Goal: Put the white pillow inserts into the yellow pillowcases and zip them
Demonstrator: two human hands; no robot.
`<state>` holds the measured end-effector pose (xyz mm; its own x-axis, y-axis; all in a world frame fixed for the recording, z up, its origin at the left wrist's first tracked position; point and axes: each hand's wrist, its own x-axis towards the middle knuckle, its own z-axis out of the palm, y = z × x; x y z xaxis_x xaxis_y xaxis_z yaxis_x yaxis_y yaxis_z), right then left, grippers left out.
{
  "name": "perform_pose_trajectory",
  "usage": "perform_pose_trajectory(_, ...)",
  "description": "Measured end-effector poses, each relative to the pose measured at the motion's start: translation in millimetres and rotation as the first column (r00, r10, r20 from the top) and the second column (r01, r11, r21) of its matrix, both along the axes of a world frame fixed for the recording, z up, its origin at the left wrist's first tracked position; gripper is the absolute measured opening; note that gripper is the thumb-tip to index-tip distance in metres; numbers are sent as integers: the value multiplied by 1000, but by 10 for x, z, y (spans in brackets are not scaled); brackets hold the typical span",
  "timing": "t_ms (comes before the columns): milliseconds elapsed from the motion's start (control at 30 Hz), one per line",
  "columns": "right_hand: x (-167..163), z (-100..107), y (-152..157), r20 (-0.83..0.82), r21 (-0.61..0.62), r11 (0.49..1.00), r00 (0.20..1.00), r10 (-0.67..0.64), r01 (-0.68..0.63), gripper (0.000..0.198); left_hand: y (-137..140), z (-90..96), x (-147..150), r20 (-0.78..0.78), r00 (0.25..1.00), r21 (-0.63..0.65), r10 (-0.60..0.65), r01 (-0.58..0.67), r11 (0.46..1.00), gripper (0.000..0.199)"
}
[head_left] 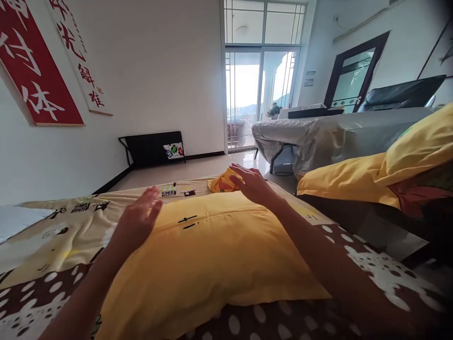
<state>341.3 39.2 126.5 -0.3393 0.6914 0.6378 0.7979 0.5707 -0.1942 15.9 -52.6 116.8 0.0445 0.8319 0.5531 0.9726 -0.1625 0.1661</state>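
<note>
A plump yellow pillow [219, 255] with small black marks lies in front of me on a patterned bedspread [81, 255]. My left hand [141, 215] is at the pillow's far left corner, its fingers stretched out and slightly blurred. Over the far right corner is my right hand [253, 186], flat with fingers extended. Neither hand grips anything; whether they touch the pillow cloth I cannot tell. Just beyond the right fingertips sits a crumpled orange-yellow cloth [222, 182] at the bed's far edge.
More yellow bedding [347, 177] is heaped on the right, beside a table covered in clear plastic [318, 130]. A white pillow or cloth [21, 219] lies at the left. A black folded panel [152, 148] leans by the wall, and glass doors [262, 94] stand at the back.
</note>
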Motion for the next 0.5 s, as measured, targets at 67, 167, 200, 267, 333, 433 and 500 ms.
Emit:
perform_pose_trajectory(67, -235, -126, -165, 4, 7, 988, 988, 156, -156, 54, 20, -124, 379, -94, 980, -89, -174, 166, 982, 65)
perform_pose_trajectory(167, -372, -631, -230, 81, -211, 950, 965, 250, -229, 55, 159, -609, 619, -111, 963, -285, -247, 207, 936, 60)
perform_pose_trajectory(200, -348, -806, -208, 97, -273, 938, 964, 247, -213, 56, 215, -774, 609, -108, 964, -313, -241, 198, 929, 57)
perform_pose_trajectory(267, -217, -1065, -129, 112, -316, 936, 973, 201, -157, 58, 299, -998, 515, -104, 967, -311, -234, 192, 931, 55)
perform_pose_trajectory(333, -8, -1179, -39, 123, -295, 950, 983, 139, -98, 59, 303, -1052, 390, -104, 963, -287, -248, 210, 935, 53)
perform_pose_trajectory(433, 397, -1238, 49, 135, -313, 950, 990, 43, 1, 62, 94, -995, 174, -132, 953, -277, -272, 228, 933, 52)
perform_pose_trajectory(500, 720, -1327, 20, 116, -346, 934, 992, -53, 90, 64, -196, -1061, -44, -175, 946, -243, -273, 227, 943, 53)
